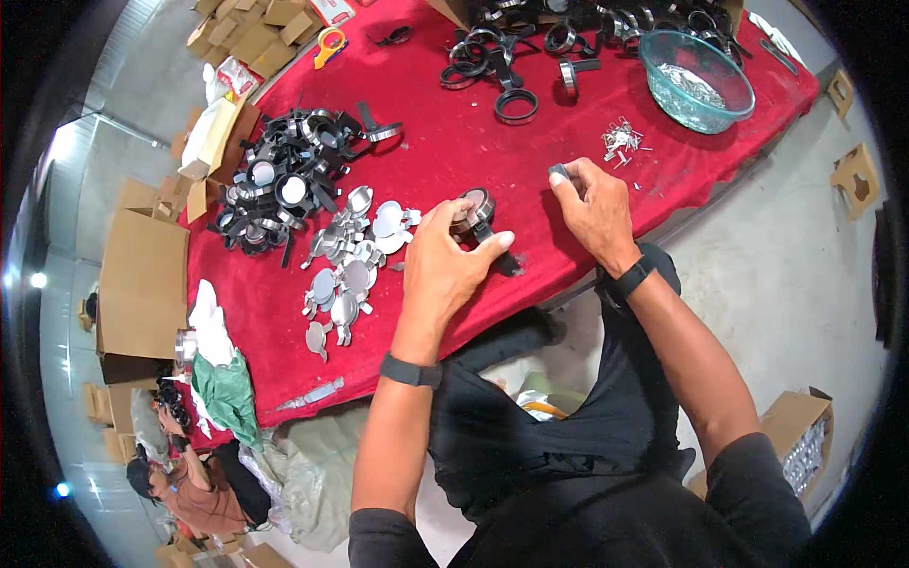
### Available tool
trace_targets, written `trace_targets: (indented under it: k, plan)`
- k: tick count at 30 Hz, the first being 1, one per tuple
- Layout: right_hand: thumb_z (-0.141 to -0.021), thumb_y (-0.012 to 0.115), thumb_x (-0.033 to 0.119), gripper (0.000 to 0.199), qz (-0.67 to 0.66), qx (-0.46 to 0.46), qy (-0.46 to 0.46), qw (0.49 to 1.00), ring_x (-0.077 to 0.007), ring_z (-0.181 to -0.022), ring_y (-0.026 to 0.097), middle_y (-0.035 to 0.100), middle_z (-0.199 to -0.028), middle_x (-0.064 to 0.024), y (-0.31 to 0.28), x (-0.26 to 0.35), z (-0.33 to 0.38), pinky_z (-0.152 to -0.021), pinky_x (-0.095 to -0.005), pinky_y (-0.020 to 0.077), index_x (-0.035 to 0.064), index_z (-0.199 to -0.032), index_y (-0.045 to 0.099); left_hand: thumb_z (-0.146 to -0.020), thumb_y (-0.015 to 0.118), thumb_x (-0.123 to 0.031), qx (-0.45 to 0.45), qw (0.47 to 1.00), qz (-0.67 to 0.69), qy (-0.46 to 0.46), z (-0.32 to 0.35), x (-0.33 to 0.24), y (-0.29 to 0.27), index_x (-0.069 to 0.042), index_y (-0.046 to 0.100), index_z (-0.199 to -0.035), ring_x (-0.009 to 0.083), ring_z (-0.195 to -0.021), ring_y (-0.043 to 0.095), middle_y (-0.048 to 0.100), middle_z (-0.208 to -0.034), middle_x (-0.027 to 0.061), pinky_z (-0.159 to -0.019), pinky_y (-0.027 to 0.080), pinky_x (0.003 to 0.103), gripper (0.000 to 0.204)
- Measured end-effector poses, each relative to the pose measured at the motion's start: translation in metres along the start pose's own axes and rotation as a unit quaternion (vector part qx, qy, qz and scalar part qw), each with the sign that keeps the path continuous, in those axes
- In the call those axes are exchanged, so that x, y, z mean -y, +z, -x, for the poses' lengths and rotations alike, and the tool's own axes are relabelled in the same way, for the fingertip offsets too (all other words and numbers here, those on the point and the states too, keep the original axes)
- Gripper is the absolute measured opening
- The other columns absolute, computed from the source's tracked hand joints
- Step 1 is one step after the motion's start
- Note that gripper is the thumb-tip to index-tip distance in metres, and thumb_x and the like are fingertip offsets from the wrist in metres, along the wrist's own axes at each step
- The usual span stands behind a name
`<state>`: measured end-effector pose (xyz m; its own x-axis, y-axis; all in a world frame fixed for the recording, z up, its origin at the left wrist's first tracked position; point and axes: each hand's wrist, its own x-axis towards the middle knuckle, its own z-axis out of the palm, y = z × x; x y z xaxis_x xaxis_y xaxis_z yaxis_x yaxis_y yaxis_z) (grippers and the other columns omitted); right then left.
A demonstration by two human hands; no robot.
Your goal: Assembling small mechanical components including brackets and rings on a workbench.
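My left hand (443, 263) is closed around a round metal and black ring part (480, 203) with a short black tab, low over the red cloth. Its fingers cover part of the ring. To the right and apart from it, my right hand (598, 210) pinches a small dark grey piece (558, 172) between thumb and forefinger; its kind is unclear. Flat silver lidlike discs with tabs (356, 276) lie in a loose group left of my left hand. Beyond my right hand is a little heap of small metal pins or clips (622, 141).
Black ring parts with handles (289, 175) are piled at the left; more rings (516, 105) lie at the far side. A glass bowl of small metal pieces (698, 115) stands far right. Cardboard boxes (144, 275) flank the table. Another person (204, 488) works at lower left.
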<state>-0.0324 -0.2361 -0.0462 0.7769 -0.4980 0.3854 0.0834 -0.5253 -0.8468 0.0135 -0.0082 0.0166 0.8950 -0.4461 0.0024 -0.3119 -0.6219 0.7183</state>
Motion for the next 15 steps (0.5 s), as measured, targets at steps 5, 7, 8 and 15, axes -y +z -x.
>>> trace_targets:
  k: [5,7,8,15]
  plan:
    - [-0.098,0.072,0.023,0.023,-0.016,-0.006,0.002,1.0,-0.0352,-0.073,0.075,0.073,-0.079,-0.0209,0.0,0.001,0.001,-0.069,-0.0444,0.0568,0.0004,-0.098,0.074,-0.087,0.086,-0.012,-0.057,0.991,0.12,-0.016,-0.003,0.03,0.013,0.007,0.057,-0.147,0.0211,-0.118,0.068,0.069,-0.135,0.0148,-0.1,0.057,0.037,0.07]
    - [-0.097,0.072,0.024,0.023,-0.016,-0.009,0.005,1.0,-0.0363,-0.073,0.075,0.073,-0.079,-0.0209,0.002,-0.003,0.0,-0.069,-0.0452,0.0568,0.0009,-0.098,0.074,-0.088,0.079,-0.001,0.037,0.97,0.216,-0.107,-0.007,0.015,-0.007,0.006,0.051,-0.153,0.0233,-0.123,0.069,0.069,-0.133,0.0138,-0.103,0.058,0.034,0.07]
    - [-0.097,0.073,0.024,0.023,0.011,-0.007,0.002,1.0,-0.0373,-0.074,0.075,0.073,-0.08,-0.0213,-0.001,-0.005,0.0,-0.069,-0.0458,0.0569,0.0009,-0.099,0.074,-0.091,0.075,0.0,0.047,0.937,0.306,-0.162,-0.012,0.018,-0.013,0.005,0.052,-0.152,0.0254,-0.12,0.071,0.069,-0.131,0.0138,-0.103,0.059,0.035,0.066]
    - [-0.096,0.074,0.026,0.026,-0.006,-0.011,0.016,1.0,-0.0398,-0.078,0.075,0.073,-0.083,-0.0227,-0.007,-0.003,-0.001,-0.07,-0.0462,0.0569,0.0003,-0.099,0.073,-0.104,0.074,-0.033,-0.242,0.681,0.686,-0.087,-0.056,0.046,-0.093,-0.001,0.032,-0.162,0.0464,-0.15,0.043,0.027,-0.167,0.0315,-0.122,0.045,0.059,0.079]
